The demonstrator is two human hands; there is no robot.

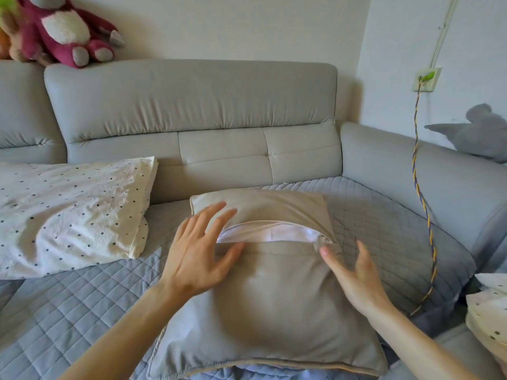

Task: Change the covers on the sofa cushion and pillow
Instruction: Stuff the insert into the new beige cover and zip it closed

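A square cushion in a beige cover (269,305) lies on the sofa seat in front of me. Its opening gapes across the upper part and shows the white inner pad (271,231). My left hand (200,248) hovers over the left end of that opening with fingers spread and straight, blurred by motion. My right hand (354,275) is at the cushion's right edge, fingers relaxed, the fingertips near the right end of the opening. Neither hand grips anything. A white pillow with small dark dots (71,212) lies to the left on the seat.
The grey sofa backrest (192,105) rises behind, and an armrest (428,176) curves along the right. A quilted blue-grey mat (68,305) covers the seat. A braided cord (419,193) hangs from a wall socket. Dotted fabric (491,322) sits at far right. Plush toys (68,31) perch on the backrest.
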